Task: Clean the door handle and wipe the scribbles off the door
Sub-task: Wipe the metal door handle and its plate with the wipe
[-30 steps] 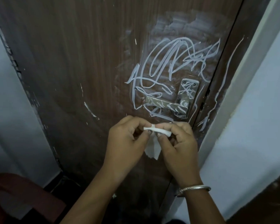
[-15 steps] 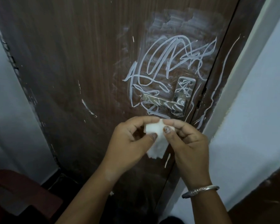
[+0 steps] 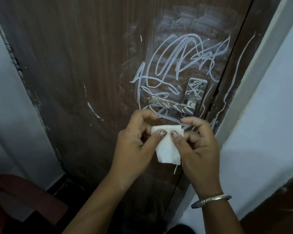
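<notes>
Covering the dark brown door (image 3: pixel 74 65), white scribbles (image 3: pixel 179 59) loop above and across the metal door handle (image 3: pixel 172 104) and its backplate (image 3: pixel 195 92) (a hazy smear spreads above them). More white streaks run down the door frame (image 3: pixel 240 68) on the right. Just below the handle, the left hand (image 3: pixel 135 142) and right hand (image 3: pixel 200 144) pinch a small folded white tissue (image 3: pixel 167 147) between thumbs and fingers, hiding the lowest strokes. A silver bangle (image 3: pixel 210 200) circles the right wrist.
</notes>
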The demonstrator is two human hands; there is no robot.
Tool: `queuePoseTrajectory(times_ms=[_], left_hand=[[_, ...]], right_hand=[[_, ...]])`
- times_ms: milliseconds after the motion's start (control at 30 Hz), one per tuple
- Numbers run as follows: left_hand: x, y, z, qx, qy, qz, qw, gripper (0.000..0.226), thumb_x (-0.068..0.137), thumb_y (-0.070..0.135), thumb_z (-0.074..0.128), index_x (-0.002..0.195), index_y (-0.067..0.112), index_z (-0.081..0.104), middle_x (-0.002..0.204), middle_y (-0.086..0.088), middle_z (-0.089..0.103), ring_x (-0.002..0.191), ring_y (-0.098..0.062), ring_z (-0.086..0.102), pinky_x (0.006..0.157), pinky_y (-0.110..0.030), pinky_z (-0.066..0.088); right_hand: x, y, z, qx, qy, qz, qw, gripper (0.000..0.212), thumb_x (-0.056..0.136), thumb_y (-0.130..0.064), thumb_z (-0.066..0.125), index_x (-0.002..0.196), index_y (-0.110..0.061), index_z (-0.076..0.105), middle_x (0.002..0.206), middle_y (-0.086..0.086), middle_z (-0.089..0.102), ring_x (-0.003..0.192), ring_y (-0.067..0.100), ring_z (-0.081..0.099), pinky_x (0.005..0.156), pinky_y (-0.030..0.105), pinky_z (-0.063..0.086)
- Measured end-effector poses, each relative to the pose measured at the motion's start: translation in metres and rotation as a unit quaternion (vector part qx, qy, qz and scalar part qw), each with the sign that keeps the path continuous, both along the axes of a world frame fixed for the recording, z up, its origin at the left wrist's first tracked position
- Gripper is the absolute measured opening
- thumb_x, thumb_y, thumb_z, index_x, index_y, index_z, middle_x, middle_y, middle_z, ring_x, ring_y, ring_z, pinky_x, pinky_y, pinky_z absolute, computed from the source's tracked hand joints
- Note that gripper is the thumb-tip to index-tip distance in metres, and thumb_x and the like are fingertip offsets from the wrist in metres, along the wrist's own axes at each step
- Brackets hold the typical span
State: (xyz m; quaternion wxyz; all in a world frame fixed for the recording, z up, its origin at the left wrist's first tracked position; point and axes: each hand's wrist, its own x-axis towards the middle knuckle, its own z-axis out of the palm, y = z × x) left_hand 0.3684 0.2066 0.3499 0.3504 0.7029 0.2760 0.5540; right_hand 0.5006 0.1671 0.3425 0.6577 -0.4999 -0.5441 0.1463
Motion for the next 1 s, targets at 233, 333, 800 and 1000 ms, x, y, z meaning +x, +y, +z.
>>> queuePoseTrajectory(times_ms=[233,333,800,1000], left_hand=[[-0.001,0.002,-0.003,-0.080,0.007,-0.067,0.995,0.038,0.071,0.004,0.073,0.102,0.025,0.066,0.094,-0.004,0.068,0.080,-0.022,0.067,0.070,-0.032,0.056],[-0.003,0.003,-0.002,-0.060,0.031,-0.048,0.997,0.046,0.075,-0.007,0.069,0.106,0.026,0.063,0.105,-0.006,0.066,0.090,-0.017,0.067,0.079,-0.031,0.055],[0.011,0.005,0.015,0.002,-0.011,-0.002,1.000,0.028,0.082,0.012,0.069,0.106,0.020,0.058,0.079,0.010,0.067,0.072,-0.003,0.062,0.066,-0.016,0.050],[0.013,0.018,0.020,-0.004,0.016,0.007,1.000,0.034,0.080,0.013,0.070,0.108,0.026,0.056,0.095,0.009,0.065,0.090,-0.002,0.062,0.079,-0.021,0.052]], right_hand=[[0.004,-0.001,-0.001,-0.017,0.004,0.029,0.999,0.029,0.074,-0.012,0.063,0.094,-0.033,0.067,0.089,-0.010,0.071,0.084,0.008,0.067,0.065,0.023,0.055],[0.004,-0.001,-0.003,-0.043,-0.023,0.058,0.997,0.049,0.073,0.003,0.069,0.106,-0.032,0.063,0.107,-0.006,0.068,0.100,0.011,0.064,0.082,0.032,0.055],[-0.002,0.000,0.016,0.073,0.047,-0.046,0.995,0.022,0.075,-0.011,0.063,0.084,-0.029,0.054,0.074,0.001,0.062,0.062,0.006,0.058,0.052,0.015,0.046],[0.020,0.008,0.057,0.167,-0.258,-0.282,0.909,0.026,0.084,0.004,0.053,0.102,-0.005,0.069,0.092,0.008,0.052,0.080,0.006,0.045,0.069,0.003,0.037]])
